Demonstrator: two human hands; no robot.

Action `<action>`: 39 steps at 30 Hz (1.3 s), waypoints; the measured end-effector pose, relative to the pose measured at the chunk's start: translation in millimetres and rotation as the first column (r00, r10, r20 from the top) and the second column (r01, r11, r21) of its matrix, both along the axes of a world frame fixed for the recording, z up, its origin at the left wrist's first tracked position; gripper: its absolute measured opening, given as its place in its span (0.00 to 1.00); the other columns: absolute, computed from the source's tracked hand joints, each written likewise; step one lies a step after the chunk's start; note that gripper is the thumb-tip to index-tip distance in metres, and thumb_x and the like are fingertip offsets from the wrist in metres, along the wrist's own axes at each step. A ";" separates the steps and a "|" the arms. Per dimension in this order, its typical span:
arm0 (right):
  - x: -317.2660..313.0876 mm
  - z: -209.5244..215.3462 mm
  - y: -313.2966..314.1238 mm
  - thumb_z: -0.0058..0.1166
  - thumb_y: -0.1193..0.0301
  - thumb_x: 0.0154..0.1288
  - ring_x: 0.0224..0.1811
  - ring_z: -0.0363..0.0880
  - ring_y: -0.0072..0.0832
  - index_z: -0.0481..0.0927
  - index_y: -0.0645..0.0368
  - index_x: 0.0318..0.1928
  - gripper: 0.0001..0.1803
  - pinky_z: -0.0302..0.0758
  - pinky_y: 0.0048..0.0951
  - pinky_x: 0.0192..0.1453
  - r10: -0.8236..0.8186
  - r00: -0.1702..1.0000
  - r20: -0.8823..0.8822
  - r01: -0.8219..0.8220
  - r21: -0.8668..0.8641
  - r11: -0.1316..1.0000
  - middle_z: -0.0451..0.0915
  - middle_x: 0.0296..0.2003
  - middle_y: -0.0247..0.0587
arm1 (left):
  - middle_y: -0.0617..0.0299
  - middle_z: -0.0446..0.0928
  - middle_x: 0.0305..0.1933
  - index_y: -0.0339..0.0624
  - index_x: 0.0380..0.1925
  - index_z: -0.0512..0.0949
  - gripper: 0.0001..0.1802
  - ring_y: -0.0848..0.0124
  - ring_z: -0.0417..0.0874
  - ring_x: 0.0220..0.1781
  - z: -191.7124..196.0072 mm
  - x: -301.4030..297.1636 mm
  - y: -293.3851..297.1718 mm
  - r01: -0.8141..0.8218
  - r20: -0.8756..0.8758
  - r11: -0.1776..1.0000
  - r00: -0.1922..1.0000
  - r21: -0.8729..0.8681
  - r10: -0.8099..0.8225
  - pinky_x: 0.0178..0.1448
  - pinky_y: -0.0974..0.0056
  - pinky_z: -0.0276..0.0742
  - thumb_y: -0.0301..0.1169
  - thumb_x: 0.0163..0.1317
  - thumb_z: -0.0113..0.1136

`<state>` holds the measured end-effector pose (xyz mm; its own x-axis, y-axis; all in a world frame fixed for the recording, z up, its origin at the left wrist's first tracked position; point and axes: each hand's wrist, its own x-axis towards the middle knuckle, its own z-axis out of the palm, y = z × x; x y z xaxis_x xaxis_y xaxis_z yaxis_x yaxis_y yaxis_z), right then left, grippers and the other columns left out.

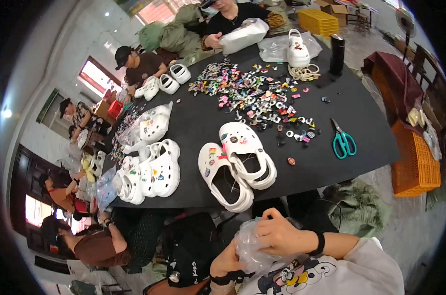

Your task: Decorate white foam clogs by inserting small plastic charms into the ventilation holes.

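Observation:
A crumpled transparent plastic bag (249,246) is bunched between my two hands, low in front of my shirt and off the table's near edge. My left hand (225,260) grips its lower left side, with the fingertips partly hidden. Curled over the bag's upper right part is my right hand (280,235), its fingers closed on the plastic. Just beyond, a pair of white clogs lies on the black table: the left clog (208,164) leans beside the right clog (242,147). Both carry colourful shoe charms, and a thin tag loop shows at their openings.
Loose shoe charms (262,91) cover the table's middle. Teal-handled scissors (344,142) lie at right, a black bottle (337,55) beyond. More white clogs (159,169) and a bagged pair (154,123) stand left. Co-workers sit around; orange crates (415,162) stand right.

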<state>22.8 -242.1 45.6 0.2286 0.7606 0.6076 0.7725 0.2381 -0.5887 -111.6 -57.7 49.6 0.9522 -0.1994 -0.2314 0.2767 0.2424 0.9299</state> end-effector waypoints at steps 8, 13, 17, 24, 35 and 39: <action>-9.4 16.3 -1.3 0.61 0.73 0.52 0.51 0.75 0.36 0.80 0.60 0.48 0.19 0.67 0.42 0.57 -0.168 0.978 0.121 0.193 -0.233 0.953 0.78 0.46 0.40 | 0.57 0.79 0.56 0.36 0.56 0.74 0.23 0.67 0.81 0.54 -37.5 19.2 -34.9 -0.587 0.217 0.793 0.805 0.165 0.552 0.57 0.62 0.78 0.34 0.63 0.63; 24.9 50.5 -40.1 0.55 0.70 0.70 0.69 0.68 0.46 0.70 0.63 0.67 0.27 0.65 0.43 0.70 0.234 0.906 -0.352 -0.277 -0.079 0.958 0.72 0.64 0.54 | 0.53 0.80 0.52 0.39 0.49 0.78 0.19 0.58 0.82 0.51 -42.2 -8.0 11.2 -0.758 -0.066 0.516 0.585 -0.399 0.809 0.56 0.54 0.79 0.39 0.64 0.59; 35.2 37.3 -37.6 0.60 0.73 0.66 0.60 0.77 0.46 0.75 0.61 0.61 0.23 0.77 0.39 0.60 -0.029 0.927 -0.375 -0.007 -0.093 0.996 0.73 0.62 0.50 | 0.49 0.78 0.54 0.35 0.41 0.81 0.12 0.55 0.81 0.52 -21.8 -20.1 49.8 -0.791 0.556 0.425 0.612 0.441 0.562 0.57 0.54 0.77 0.31 0.61 0.59; 23.5 30.2 15.1 0.61 0.70 0.65 0.61 0.74 0.52 0.61 0.55 0.71 0.37 0.78 0.41 0.59 -0.103 0.948 -0.300 0.055 -0.162 0.985 0.66 0.65 0.56 | 0.48 0.77 0.56 0.32 0.54 0.76 0.21 0.58 0.79 0.56 6.2 40.4 51.1 -0.873 0.727 0.429 0.447 0.230 0.520 0.62 0.54 0.75 0.20 0.58 0.56; -6.0 0.8 60.1 0.61 0.67 0.64 0.60 0.75 0.47 0.62 0.63 0.72 0.38 0.73 0.41 0.63 -0.060 0.998 -0.023 0.061 0.005 0.998 0.70 0.66 0.52 | 0.51 0.69 0.61 0.37 0.59 0.72 0.34 0.58 0.74 0.61 -28.8 64.5 48.3 -0.934 0.675 0.287 0.353 0.212 0.648 0.68 0.57 0.70 0.11 0.48 0.45; 16.0 17.0 54.0 0.61 0.68 0.62 0.58 0.77 0.39 0.73 0.55 0.64 0.28 0.73 0.37 0.55 -0.153 0.988 -0.015 0.149 -0.165 0.975 0.73 0.64 0.42 | 0.47 0.74 0.57 0.31 0.41 0.79 0.19 0.56 0.78 0.56 -20.9 61.6 60.7 -0.963 0.870 0.024 0.252 0.267 0.424 0.63 0.57 0.73 0.11 0.49 0.48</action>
<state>38.8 -188.2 62.6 0.3635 0.8042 0.4703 0.7750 0.0192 -0.6317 -50.0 2.9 28.6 0.4105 0.6081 0.6795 -0.0779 -0.7191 0.6905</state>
